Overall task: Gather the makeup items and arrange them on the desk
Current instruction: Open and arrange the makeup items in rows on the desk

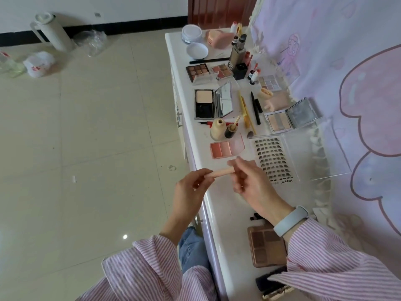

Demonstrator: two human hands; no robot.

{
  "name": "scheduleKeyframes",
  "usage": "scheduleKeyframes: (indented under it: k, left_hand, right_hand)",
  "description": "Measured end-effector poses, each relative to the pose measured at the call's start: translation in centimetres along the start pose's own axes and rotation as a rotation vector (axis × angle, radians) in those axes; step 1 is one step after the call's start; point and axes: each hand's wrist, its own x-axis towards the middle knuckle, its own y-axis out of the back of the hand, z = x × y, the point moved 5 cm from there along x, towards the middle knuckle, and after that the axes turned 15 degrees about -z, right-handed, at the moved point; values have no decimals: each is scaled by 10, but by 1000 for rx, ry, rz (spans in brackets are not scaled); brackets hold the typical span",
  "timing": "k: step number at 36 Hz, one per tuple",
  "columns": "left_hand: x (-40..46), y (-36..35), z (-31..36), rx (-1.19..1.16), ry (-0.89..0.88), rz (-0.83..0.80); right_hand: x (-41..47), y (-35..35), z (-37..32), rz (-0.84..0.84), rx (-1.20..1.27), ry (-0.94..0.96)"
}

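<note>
Head view: nearest me, under my right sleeve, a brown palette lies flat on the counter, with some dark items at the sleeve's edge that I can't make out. They sit behind my wrists, so I judge them not yet sorted.

Ahead of that, both hands are up over the counter's near edge. My left hand pinches one end of a peach tube and my right hand closes round the other, fingers curled over it. The tube lies level between the two grips, clear of the counter; held end to end like that, I take it I'm capping or twisting it before setting it down.

Just past my fingertips lies a blush pan, and to the right of my fingers a lash tray with its clear lid open. Beyond those stand a small bottle, brushes, open compacts and palettes in loose rows, lids up so the colours show. The bare spot below my fingers looks the likely place for the tube.
</note>
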Motion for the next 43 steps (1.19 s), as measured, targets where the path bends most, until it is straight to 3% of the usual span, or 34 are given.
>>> scheduleKeyframes:
  k: [4, 7, 13, 18, 25, 34, 40, 43]
  left_hand:
    - [0, 6, -1, 170, -54, 6]
    - [0, 3, 1, 283, -74, 1]
    - [1, 0, 0, 266, -127, 40]
    - [3, 2, -2, 301, -122, -1]
    - [6, -6, 3, 358, -106, -155]
    - [10, -5, 8, 405, -112, -129]
    - [10, -7, 10, 414, -131, -143]
    - [11, -2, 5, 373, -118, -113]
  right_hand:
    - [-7, 16, -12, 238, -216, -11]
    - [-8, 20, -16, 311, -390, 11]
    - [-8, 13, -24, 165, -532, 90]
    - [-6, 16, -27, 28, -581, -33]
    - [-4, 20, -25, 113, -706, -67]
    - [-7, 18, -32, -68, -691, -66]
    - [-4, 20, -29, 38, -980, -69]
    - [-4, 22, -28, -11, -852, -20]
